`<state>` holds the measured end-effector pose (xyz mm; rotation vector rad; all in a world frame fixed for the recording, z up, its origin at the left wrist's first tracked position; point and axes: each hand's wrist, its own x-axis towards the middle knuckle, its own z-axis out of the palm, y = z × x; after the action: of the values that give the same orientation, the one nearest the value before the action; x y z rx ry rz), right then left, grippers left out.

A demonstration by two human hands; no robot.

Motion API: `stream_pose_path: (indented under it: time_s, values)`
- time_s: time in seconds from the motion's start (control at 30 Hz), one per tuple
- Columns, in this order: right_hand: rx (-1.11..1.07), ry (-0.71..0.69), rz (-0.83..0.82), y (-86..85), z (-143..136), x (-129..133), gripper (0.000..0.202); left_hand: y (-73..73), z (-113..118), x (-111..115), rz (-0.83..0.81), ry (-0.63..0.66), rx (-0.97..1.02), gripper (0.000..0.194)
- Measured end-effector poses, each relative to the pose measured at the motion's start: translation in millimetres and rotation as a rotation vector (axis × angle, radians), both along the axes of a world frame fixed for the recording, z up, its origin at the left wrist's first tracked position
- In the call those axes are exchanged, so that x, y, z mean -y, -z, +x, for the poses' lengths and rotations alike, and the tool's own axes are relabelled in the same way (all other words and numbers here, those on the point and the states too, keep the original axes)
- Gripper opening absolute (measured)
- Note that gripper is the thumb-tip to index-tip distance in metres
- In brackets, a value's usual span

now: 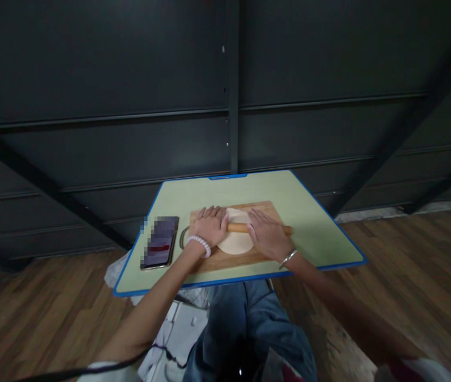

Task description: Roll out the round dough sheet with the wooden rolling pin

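Note:
A wooden rolling pin (238,227) lies across a round, flat sheet of pale dough (235,244). Under the dough is a wooden board (245,260). My left hand (210,225) rests palm down over the pin's left part, fingers stretched forward and the thumb beside the dough. Over the right part lies my right hand (268,233), also palm down with its fingers extended. The pin's right end (287,230) sticks out past that hand; the left end is hidden. Both hands press flat on the pin without wrapping round it.
The board sits on a small pale green table (313,244) with a blue rim. A phone (161,242) lies at the table's left, near a dark loop (183,239) at the board's edge. Dark wall panels (149,143) stand behind. A black cable (130,361) crosses my left arm.

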<state>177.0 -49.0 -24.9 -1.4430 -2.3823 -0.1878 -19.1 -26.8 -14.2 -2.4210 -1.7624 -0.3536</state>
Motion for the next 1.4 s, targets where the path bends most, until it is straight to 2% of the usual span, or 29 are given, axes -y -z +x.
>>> stream_pose_path:
  time_s: [0.13, 0.27, 0.33, 0.43, 0.5, 0.57, 0.77, 1.0, 1.1, 1.3, 1.4]
  values:
    - [-0.044, 0.039, 0.04, 2.2, -9, 51, 0.047, 6.8, -8, 19, 0.051, 0.078, 0.023, 0.047]
    - [-0.049, 0.053, 0.047, 5.7, -19, 97, 0.047, 11.8, -17, 42, 0.012, 0.099, 0.025, 0.05]
    - [-0.022, 0.054, 0.05, 6.3, -23, 111, 0.049, 13.8, -18, 53, -0.005, 0.073, 0.024, 0.052]
    - [0.009, 0.067, 0.033, 5.4, -27, 122, 0.049, 15.7, -15, 61, -0.035, -0.031, 0.026, 0.054]
    - [0.012, 0.081, 0.021, 5.1, -29, 123, 0.049, 15.1, -10, 59, -0.059, -0.089, 0.025, 0.057]
    - [0.004, 0.096, 0.021, 5.9, -30, 122, 0.049, 12.6, -3, 52, -0.088, -0.093, 0.029, 0.058]
    - [-0.056, 0.125, -0.006, 7.1, -25, 119, 0.05, 3.8, 21, 13, -0.147, 0.001, 0.031, 0.057]
    - [-0.111, 0.193, -0.072, 7.2, -8, 101, 0.055, 6.9, 49, -25, -0.169, 0.111, -0.014, 0.054]
    - [-0.127, 0.182, -0.063, 7.8, 0, 94, 0.054, 4.6, 61, -36, -0.178, 0.16, -0.023, 0.052]
    - [-0.092, 0.148, -0.061, 2.6, 13, 83, 0.053, -9.6, 87, -48, -0.231, 0.231, -0.054, 0.051]
    - [-0.087, 0.158, -0.068, 1.5, 19, 78, 0.053, -10.0, 99, -58, -0.273, 0.246, -0.06, 0.051]
